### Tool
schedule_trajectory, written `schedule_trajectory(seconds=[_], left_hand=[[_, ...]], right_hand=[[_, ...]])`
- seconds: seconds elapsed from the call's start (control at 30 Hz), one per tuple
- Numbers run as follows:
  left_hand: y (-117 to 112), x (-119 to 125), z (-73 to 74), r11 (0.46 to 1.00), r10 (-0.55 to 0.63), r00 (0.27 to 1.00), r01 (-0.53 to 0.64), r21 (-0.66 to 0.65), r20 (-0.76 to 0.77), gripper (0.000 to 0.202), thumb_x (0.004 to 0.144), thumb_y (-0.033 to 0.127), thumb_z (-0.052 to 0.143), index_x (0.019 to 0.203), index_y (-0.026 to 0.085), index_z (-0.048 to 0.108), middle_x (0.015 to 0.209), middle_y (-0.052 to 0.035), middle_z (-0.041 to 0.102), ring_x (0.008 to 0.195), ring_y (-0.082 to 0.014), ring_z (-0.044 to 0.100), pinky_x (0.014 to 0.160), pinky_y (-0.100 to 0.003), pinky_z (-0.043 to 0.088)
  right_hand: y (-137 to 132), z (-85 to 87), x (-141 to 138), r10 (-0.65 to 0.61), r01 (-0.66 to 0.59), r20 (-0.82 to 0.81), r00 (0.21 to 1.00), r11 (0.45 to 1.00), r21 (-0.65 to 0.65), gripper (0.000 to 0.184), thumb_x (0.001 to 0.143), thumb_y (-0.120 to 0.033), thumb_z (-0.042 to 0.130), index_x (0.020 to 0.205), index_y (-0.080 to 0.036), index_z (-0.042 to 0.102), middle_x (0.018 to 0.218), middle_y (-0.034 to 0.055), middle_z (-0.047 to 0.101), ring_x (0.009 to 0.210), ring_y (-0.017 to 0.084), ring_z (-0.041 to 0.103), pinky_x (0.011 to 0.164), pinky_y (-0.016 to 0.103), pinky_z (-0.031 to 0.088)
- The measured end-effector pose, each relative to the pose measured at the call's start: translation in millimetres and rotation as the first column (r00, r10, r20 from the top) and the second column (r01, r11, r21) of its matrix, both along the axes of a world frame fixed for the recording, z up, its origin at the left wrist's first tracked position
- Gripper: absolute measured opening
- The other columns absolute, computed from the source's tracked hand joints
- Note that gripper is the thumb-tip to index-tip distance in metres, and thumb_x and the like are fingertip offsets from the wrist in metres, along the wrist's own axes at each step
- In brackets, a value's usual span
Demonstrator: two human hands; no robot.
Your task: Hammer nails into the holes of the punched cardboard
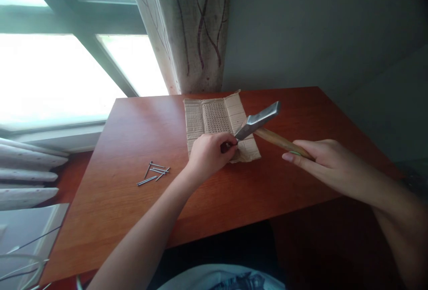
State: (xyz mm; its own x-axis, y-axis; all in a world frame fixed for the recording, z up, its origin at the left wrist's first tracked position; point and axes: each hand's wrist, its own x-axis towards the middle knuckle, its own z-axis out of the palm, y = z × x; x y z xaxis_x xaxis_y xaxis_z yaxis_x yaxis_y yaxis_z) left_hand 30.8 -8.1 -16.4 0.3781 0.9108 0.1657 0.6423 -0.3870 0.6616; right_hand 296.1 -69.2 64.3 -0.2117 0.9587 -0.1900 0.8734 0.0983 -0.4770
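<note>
A hammer (257, 120) with a grey metal head and a wooden handle slants over the table. My right hand (317, 158) is closed around the lower end of its handle. The narrower end of the head is right at the fingertips of my left hand (212, 149). Thumb and forefinger of that hand are pinched over the near part of a creased cardboard sheet (194, 118), on what looks like a nail, mostly hidden by the fingers. Several loose nails (154, 174) lie on the table to the left of my left wrist.
The brown wooden table (267, 187) has its far edge by a patterned curtain (197, 26) and a grey wall. The middle panel of the cardboard carries rows of small dark marks. A bright window (50, 76) is at the left, with cables (23, 261) low beside the table.
</note>
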Motion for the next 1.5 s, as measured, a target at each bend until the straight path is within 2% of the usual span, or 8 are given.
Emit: schedule_trajectory(seconds=[0.1,0.57,0.67,0.8,1.0,1.13,1.33,1.5], left_hand=[[-0.1,0.1,0.7,1.000,-0.005,0.999,0.005,-0.006,-0.031,0.009,0.085,0.028,0.068,0.081,0.023,0.074,0.073,0.0027,0.073,0.061,-0.0132,0.058,0.057,-0.026,0.032],[-1.1,-0.2,6.3,0.999,-0.053,0.997,0.053,-0.005,-0.049,0.004,0.087,0.023,0.068,0.084,0.022,0.071,0.078,0.0017,0.072,0.065,-0.0147,0.060,0.058,-0.027,0.035],[-3.7,-5.2,14.3,0.994,-0.096,0.991,0.101,0.050,-0.096,0.006,0.088,0.020,0.066,0.091,0.021,0.071,0.090,-0.0015,0.074,0.078,-0.0185,0.065,0.064,-0.029,0.042],[-9.2,-21.9,20.9,0.972,-0.097,0.974,0.137,0.193,-0.204,0.018,0.090,0.022,0.065,0.107,0.023,0.072,0.114,-0.0042,0.074,0.105,-0.0265,0.064,0.087,-0.039,0.048],[-13.6,-39.6,8.4,0.968,-0.048,0.974,0.099,0.230,-0.219,0.018,0.091,0.034,0.067,0.108,0.029,0.072,0.131,-0.0015,0.069,0.120,-0.0297,0.059,0.099,-0.049,0.042],[-13.9,-38.5,2.1,0.973,-0.029,0.981,0.072,0.220,-0.194,0.019,0.091,0.034,0.068,0.108,0.029,0.071,0.131,-0.0011,0.069,0.122,-0.0289,0.057,0.102,-0.048,0.040],[-14.1,-38.8,0.8,0.977,-0.023,0.987,0.057,0.204,-0.162,0.018,0.090,0.036,0.069,0.107,0.029,0.072,0.131,-0.0008,0.069,0.121,-0.0278,0.058,0.103,-0.048,0.040],[-14.1,-39.3,0.2,0.979,-0.032,0.989,0.060,0.195,-0.145,0.017,0.090,0.036,0.069,0.106,0.029,0.072,0.131,-0.0022,0.069,0.121,-0.0287,0.058,0.103,-0.048,0.040]], right_hand=[[-0.7,-1.2,0.3,0.016,-0.016,-0.004,1.000,0.999,-0.033,0.052,0.096,-0.065,0.052,0.066,-0.022,0.050,0.059,-0.0027,0.049,0.052,0.013,0.043,0.052,0.028,0.030],[-0.5,-9.7,-0.1,0.004,-0.004,-0.015,1.000,1.000,-0.005,0.052,0.096,-0.064,0.051,0.065,-0.022,0.049,0.058,-0.0030,0.047,0.052,0.012,0.042,0.051,0.028,0.029],[-1.4,-10.3,1.1,0.005,-0.005,-0.021,1.000,1.000,-0.004,0.051,0.096,-0.063,0.052,0.066,-0.022,0.050,0.058,-0.0032,0.047,0.052,0.012,0.042,0.051,0.028,0.029],[-4.7,-11.1,2.9,-0.014,0.014,-0.026,1.000,1.000,0.017,0.051,0.096,-0.064,0.052,0.067,-0.022,0.051,0.058,-0.0035,0.047,0.052,0.012,0.042,0.051,0.028,0.029],[-11.6,-11.3,6.9,-0.028,0.028,-0.002,1.000,1.000,0.003,0.052,0.096,-0.066,0.051,0.068,-0.022,0.051,0.058,-0.0035,0.046,0.052,0.012,0.043,0.051,0.028,0.029],[-14.9,-13.6,8.4,-0.037,0.037,0.015,0.999,0.999,-0.013,0.050,0.096,-0.065,0.051,0.071,-0.022,0.054,0.060,-0.0029,0.050,0.054,0.013,0.046,0.052,0.028,0.031],[-13.6,-19.6,3.5,-0.042,0.043,0.012,0.999,0.999,-0.032,0.051,0.097,-0.066,0.050,0.071,-0.022,0.054,0.060,-0.0025,0.051,0.054,0.013,0.047,0.053,0.028,0.032],[-12.0,-17.3,2.0,-0.034,0.035,0.033,0.999,0.999,-0.008,0.046,0.097,-0.062,0.053,0.073,-0.023,0.056,0.059,-0.0025,0.051,0.053,0.014,0.048,0.052,0.029,0.031]])
